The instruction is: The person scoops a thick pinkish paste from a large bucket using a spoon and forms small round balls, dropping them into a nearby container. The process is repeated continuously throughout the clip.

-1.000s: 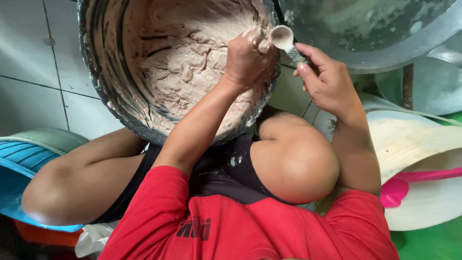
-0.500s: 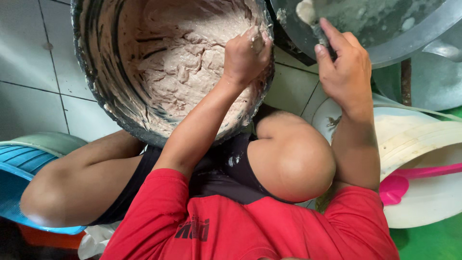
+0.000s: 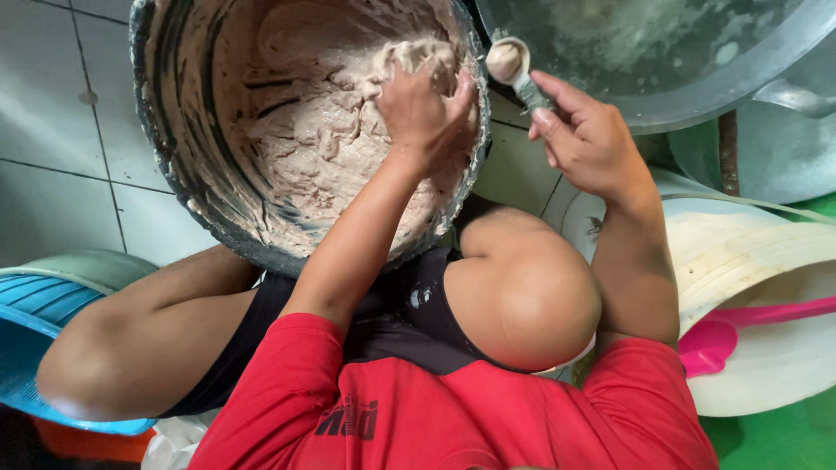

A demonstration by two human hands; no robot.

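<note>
1. The small metal spoon (image 3: 515,70), its bowl heaped with pale paste, lay at about 1 o'clock in the head view. Its long axis ran from 11 o'clock down to 5 o'clock, bowl end pointing up-left toward the rim of the large round paste-smeared mixing tub (image 3: 174,187).
2. Most of the spoon's handle was hidden inside the right hand (image 3: 592,139). The top rims of the tub and of the wide grey metal basin (image 3: 697,78) behind the spoon were cut off by the frame edge.
3. The right hand was closed around the spoon handle, index finger extended along it, just outside the tub.
4. The left hand (image 3: 422,109) was curled, fingers bent into the thick beige-brown paste (image 3: 313,148) at the tub's 2 o'clock side; whether it enclosed a lump could not be made out.
5. A pink plastic scoop (image 3: 740,326) rested in a white plastic bucket (image 3: 766,383) at 4 o'clock; a blue plastic basin (image 3: 35,339) sat at 8 o'clock.
</note>
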